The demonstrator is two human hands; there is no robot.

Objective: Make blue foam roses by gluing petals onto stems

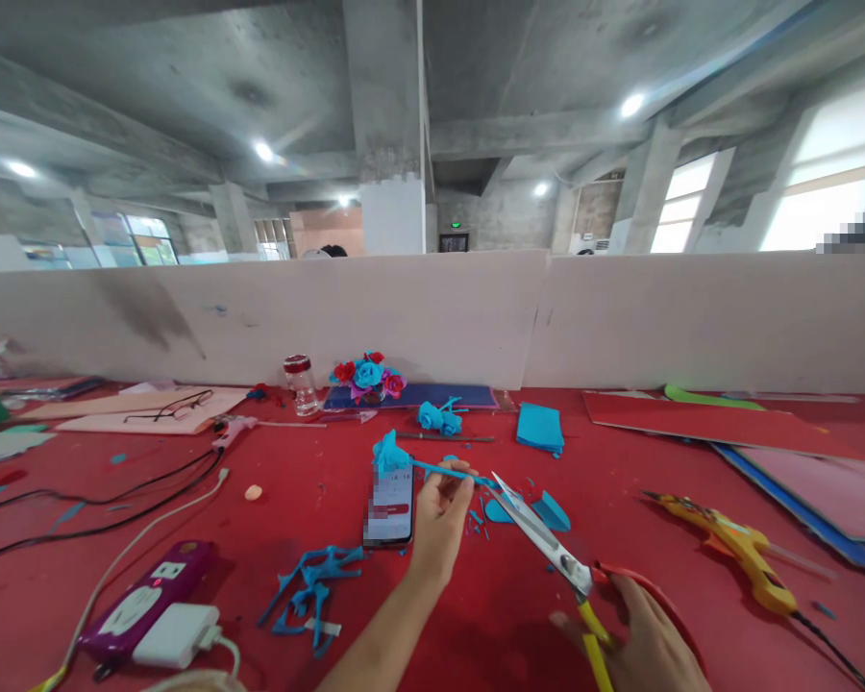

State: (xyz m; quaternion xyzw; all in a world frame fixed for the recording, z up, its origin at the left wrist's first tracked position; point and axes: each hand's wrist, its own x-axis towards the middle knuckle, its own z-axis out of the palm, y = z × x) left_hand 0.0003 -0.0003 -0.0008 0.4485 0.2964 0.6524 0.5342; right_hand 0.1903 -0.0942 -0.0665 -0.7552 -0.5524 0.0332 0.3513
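Observation:
My left hand (pixel 441 514) pinches the thin blue stem of a blue paper flower (pixel 389 454), whose head points left above a phone (pixel 389 514). The scissors (pixel 548 546) are in my right hand (pixel 653 634), with one red and one yellow handle. Their blades are spread, tips close to the stem's right end; whether they touch it I cannot tell. Below the blades lie blue paper pieces (pixel 552 511) and small scraps. Beyond my left hand rest finished-looking blue flowers (pixel 439 417). A stack of blue paper squares (pixel 539 428) sits to their right.
A yellow glue gun (pixel 735 548) lies at right, below red sheets (pixel 713 423). Blue paper strips (pixel 317 586), a purple power strip (pixel 151 586) and cables are at left. A glass jar (pixel 301 384) and a flower bouquet (pixel 367 375) stand before the white partition (pixel 439 308).

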